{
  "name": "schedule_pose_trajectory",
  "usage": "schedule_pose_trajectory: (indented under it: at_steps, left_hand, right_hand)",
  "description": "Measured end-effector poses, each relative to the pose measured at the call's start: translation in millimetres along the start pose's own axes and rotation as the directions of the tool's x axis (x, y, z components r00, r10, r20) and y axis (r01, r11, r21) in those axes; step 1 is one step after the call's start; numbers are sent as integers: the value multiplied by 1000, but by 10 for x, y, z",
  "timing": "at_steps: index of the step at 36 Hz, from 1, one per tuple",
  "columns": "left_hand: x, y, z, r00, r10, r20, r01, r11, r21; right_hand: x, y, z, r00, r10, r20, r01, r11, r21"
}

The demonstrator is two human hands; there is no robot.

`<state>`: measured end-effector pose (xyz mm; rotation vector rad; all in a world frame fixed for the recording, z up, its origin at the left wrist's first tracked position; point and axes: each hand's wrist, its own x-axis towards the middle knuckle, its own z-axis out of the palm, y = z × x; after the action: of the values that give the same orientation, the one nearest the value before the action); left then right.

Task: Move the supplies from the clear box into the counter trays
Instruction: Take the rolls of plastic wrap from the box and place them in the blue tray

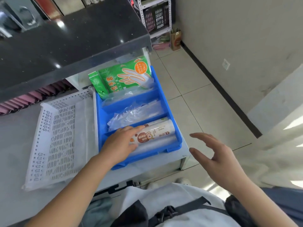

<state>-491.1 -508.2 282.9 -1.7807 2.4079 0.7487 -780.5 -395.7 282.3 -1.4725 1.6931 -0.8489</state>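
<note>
One blue tray (165,102) with three compartments sits on the grey worktop (14,145), and one white perforated tray (55,136) lies just left of the left hand (121,141). Under that hand, in the nearest compartment, lie two rolls; the upper, printed roll (155,131) is touched by the loosely curved fingers, which rest on its left end without closing round it. Beyond the hand, the middle compartment holds clear plastic bags (134,115), and the far one holds two green glove packs (124,74). The right hand (218,154) hovers open over the floor, right of the blue tray, holding nothing.
</note>
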Motion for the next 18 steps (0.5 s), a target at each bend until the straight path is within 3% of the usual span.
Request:
schedule_pose_trajectory:
  at_steps: [4, 9, 13, 18]
  left_hand:
    - [-7, 47, 18, 999, -4, -36, 2, 999, -48]
    - [-165, 261, 73, 980, -78, -182, 60, 993, -103]
    - [-579, 466, 126, 945, -159, -284, 91, 967, -238]
    - [-1280, 642, 213, 858, -316, -405, 233, 942, -241]
  right_hand:
    - [-32, 48, -105, 998, -20, 53, 21, 1000, -10]
    - [56, 13, -227, 984, -101, 145, 115, 989, -93]
    - [219, -159, -216, 946, -202, 253, 237, 965, -116]
    - [379, -537, 34, 866, -377, 329, 424, 902, -83]
